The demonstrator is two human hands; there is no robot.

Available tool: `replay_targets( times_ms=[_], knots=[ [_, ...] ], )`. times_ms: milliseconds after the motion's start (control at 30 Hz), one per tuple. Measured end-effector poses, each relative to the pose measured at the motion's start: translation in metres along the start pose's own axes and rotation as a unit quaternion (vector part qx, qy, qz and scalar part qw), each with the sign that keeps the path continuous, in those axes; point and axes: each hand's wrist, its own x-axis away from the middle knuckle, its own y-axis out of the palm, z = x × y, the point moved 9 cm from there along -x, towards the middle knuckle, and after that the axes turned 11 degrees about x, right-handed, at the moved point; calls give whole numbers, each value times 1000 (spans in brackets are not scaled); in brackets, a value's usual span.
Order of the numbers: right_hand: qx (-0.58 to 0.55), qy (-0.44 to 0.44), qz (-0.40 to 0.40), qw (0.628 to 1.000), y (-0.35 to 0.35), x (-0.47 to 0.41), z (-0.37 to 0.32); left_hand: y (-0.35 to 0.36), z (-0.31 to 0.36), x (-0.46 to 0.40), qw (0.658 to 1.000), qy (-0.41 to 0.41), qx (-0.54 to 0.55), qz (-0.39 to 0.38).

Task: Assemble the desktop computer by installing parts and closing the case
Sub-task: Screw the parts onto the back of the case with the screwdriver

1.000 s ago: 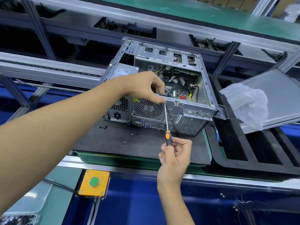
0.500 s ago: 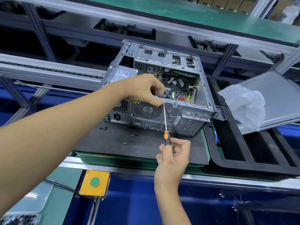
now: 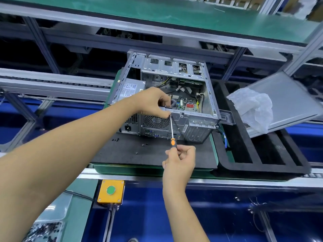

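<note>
The open grey metal computer case (image 3: 174, 105) is lying on a black mat (image 3: 122, 152) mid-counter, the left hand (image 3: 153, 102) pinching its rear top rail while the right hand (image 3: 180, 159) is gripping an orange-collared screwdriver (image 3: 172, 131) whose tip is meeting that rail.

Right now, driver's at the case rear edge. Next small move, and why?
Probably turn the screwdriver to seat the screw. Its tip meets the top rear edge of the computer case, right where the left hand pinches that edge beside it, and the right hand grips the handle. The screw itself is too small to see.
</note>
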Motion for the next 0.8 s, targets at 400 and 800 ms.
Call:
replay_targets(
  times_ms=[400, 800],
  knots=[
    [-21, 131, -7, 991, 6, 11, 3, 0, 4, 3, 998, 16, -56, -6],
    [98, 111, 13, 989, 4, 10, -27, 3, 11, 4, 993, 20, -116, -28]
  ],
)
